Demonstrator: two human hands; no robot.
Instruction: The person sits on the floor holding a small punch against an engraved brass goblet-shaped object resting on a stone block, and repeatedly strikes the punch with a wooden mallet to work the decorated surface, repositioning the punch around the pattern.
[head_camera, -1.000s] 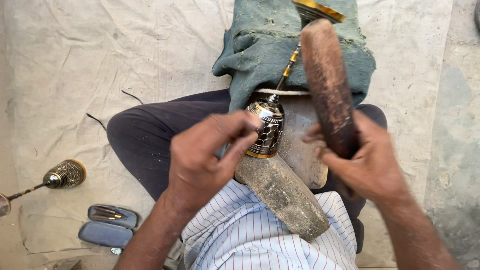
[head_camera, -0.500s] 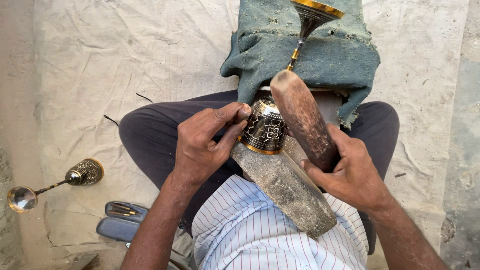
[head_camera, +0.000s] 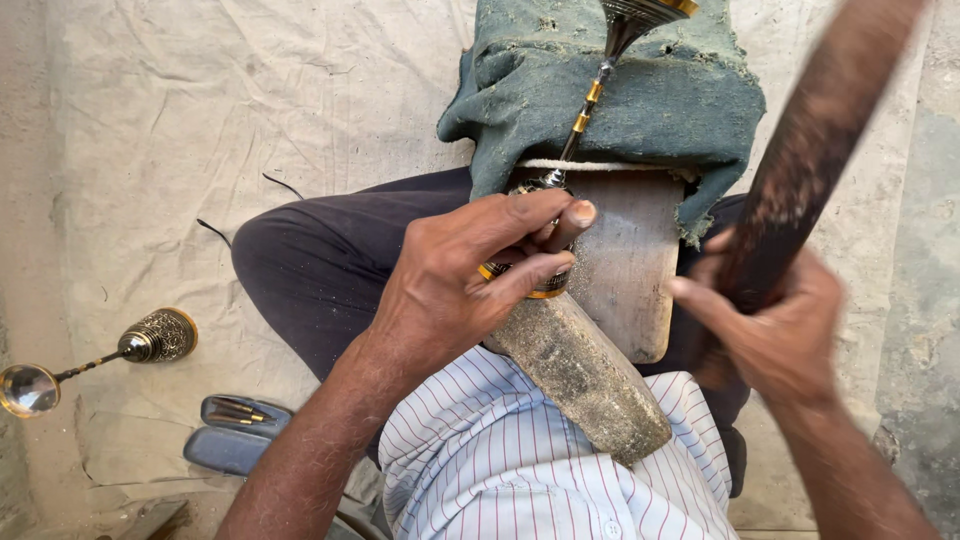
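Pale, creased canvas sheeting (head_camera: 250, 130) covers the ground; a seated person in dark trousers (head_camera: 330, 260) and a striped shirt (head_camera: 520, 470) fills the lower centre. At twelve o'clock a worn teal cloth (head_camera: 660, 90) drapes over the far end of a flat wooden work board (head_camera: 630, 270).

Change since half a second ago: the dark wooden mallet (head_camera: 810, 150) was low beside the workpiece and now stands raised toward one o'clock, blurred with motion. The right hand (head_camera: 780, 340) is wrapped tight round its handle. Reads as a lift between blows.

The left hand (head_camera: 470, 275) is closed over the engraved brass goblet (head_camera: 555, 200), fingers covering most of its base; it pins the goblet at centre against a rough stone-like block (head_camera: 580, 375). The goblet's beaded stem runs toward twelve o'clock, cup at the top edge. Its grip looks unchanged.

At nine o'clock a second engraved brass goblet (head_camera: 100, 355) lies on its side, well apart. At seven o'clock, an open blue tool pouch (head_camera: 235, 430) holding small metal punches (head_camera: 240, 410).

No packages, labels or signs visible.
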